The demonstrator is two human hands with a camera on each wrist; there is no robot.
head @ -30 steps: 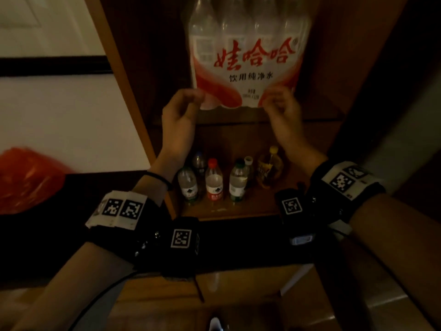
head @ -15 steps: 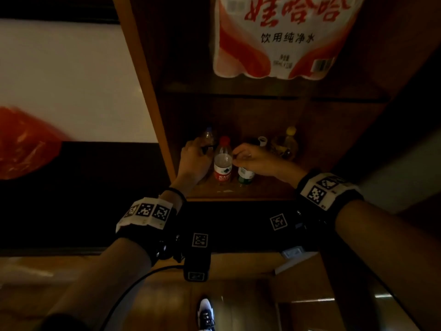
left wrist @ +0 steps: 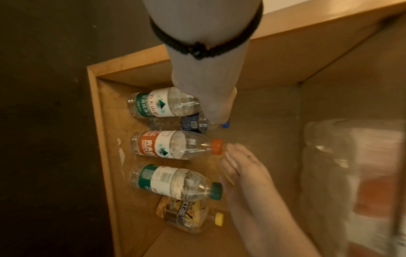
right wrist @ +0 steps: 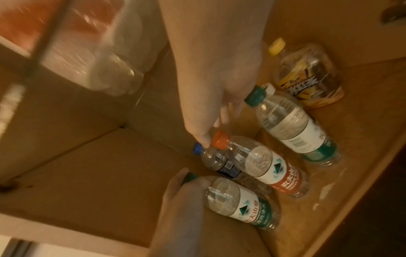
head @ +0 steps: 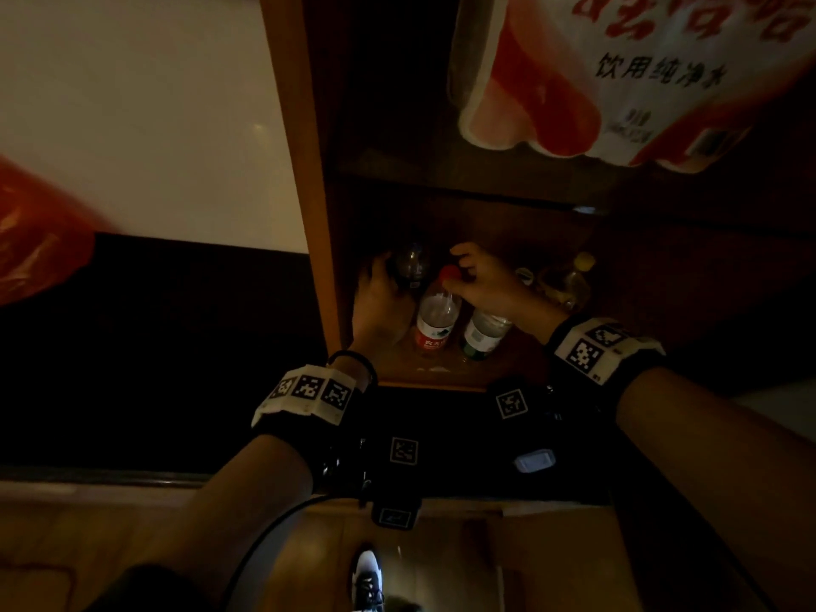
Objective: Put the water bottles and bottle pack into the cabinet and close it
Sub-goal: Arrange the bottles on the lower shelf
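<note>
The shrink-wrapped bottle pack with red print stands on the cabinet's upper shelf. On the lower shelf stand several bottles. My left hand grips the neck and green cap of the leftmost green-label bottle. My right hand reaches down with straight fingers, its fingertip touching the orange cap of the red-label bottle, next to a small blue-cap bottle. A green-cap bottle and a yellow-cap drink bottle stand further right, untouched.
The cabinet's left side panel rises beside my left hand; a white wall and a red plastic bag lie to the left. The shelf board under the pack hangs above both hands. Wooden floor and a shoe are below.
Both hands let go of the pack on the upper shelf and dropped to the bottles below. My right hand then shifted left from the green-cap bottle to the orange cap.
</note>
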